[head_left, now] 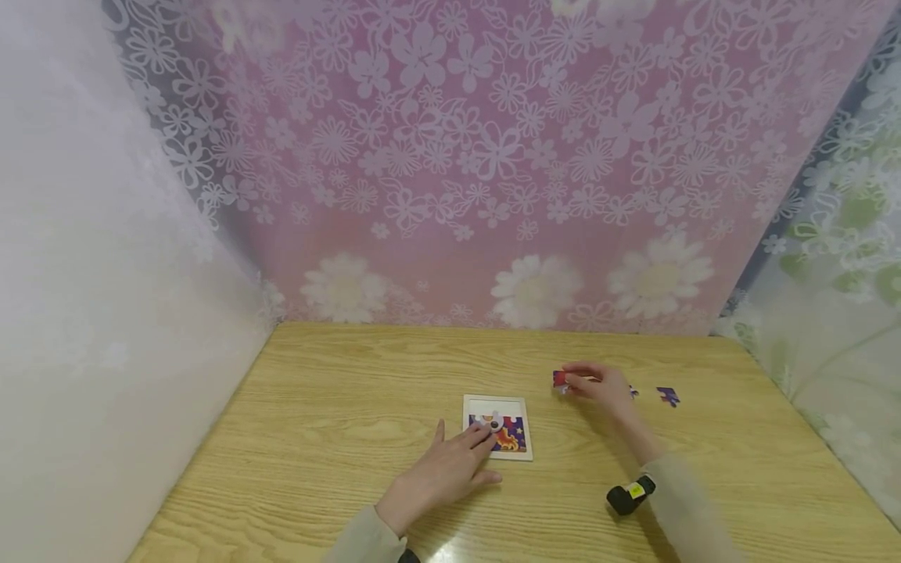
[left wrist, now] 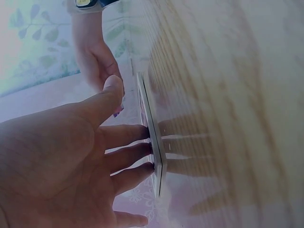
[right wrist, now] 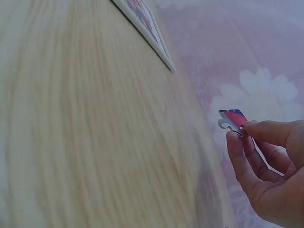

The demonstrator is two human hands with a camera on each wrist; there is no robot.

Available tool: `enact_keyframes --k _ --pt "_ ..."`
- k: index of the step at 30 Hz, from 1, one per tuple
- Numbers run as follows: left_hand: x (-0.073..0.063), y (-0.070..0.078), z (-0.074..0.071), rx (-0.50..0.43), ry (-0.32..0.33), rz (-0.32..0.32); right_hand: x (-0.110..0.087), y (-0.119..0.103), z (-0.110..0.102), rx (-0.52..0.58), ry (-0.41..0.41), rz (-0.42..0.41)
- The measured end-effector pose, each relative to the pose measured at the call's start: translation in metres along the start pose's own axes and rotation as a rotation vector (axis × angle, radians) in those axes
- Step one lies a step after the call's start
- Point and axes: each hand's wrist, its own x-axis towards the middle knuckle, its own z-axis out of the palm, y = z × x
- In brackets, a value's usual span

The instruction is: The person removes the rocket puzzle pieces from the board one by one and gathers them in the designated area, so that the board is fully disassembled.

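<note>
A small square jigsaw puzzle in a pale frame (head_left: pixel 529 438) lies on the table, its lower part filled with a colourful picture and a bare white strip along the top. My left hand (head_left: pixel 450 467) rests its fingertips on the puzzle's lower left, fingers spread and nearly straight. In the left wrist view those fingers touch the frame's edge (left wrist: pixel 159 175). To the right, my right hand (head_left: pixel 598 385) pinches a red and blue puzzle piece (head_left: pixel 559 379) between thumb and fingers. The right wrist view shows this piece (right wrist: pixel 233 118) raised off the table, with a knob on one side.
Another puzzle piece (head_left: pixel 668 396) lies right of my right hand, and one more (head_left: pixel 633 392) is partly hidden behind that hand. The wooden table (head_left: pixel 338 407) meets a flowered pink curtain (head_left: pixel 436 195) at the back, with pale coverings on both sides.
</note>
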Motion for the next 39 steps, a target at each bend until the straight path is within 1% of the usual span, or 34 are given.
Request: enact_keyframes --k 4,8,10,13,17,20,29,34,39 --pt "0.0 0.0 0.0 0.003 0.001 -0.001 -0.001 0.002 -0.016 -0.006 0.002 0.011" --pt "0.0 0.001 0.0 0.002 -0.001 0.001 -0.002 0.002 -0.026 -0.026 0.002 0.023" --pt "0.0 0.001 0.0 0.002 -0.001 0.001 -0.001 0.004 -0.03 -0.058 0.003 0.017" --pt "0.0 0.0 0.0 0.0 -0.003 0.0 0.001 0.008 -0.033 -0.136 0.006 0.003" --pt "0.001 0.0 0.0 -0.005 -0.01 0.0 0.002 0.011 -0.033 -0.235 -0.003 0.002" --pt "0.001 -0.001 0.0 -0.005 -0.01 0.001 0.004 0.012 -0.032 -0.281 -0.016 0.011" --pt "0.001 -0.001 0.0 -0.001 -0.006 0.0 0.008 0.011 -0.027 -0.484 0.008 0.022" --pt "0.001 -0.001 0.0 -0.001 -0.004 -0.004 0.008 0.007 -0.027 -0.537 -0.002 0.037" --pt "0.001 0.0 0.0 -0.006 0.001 -0.006 0.007 0.005 -0.027 -0.55 -0.013 0.055"
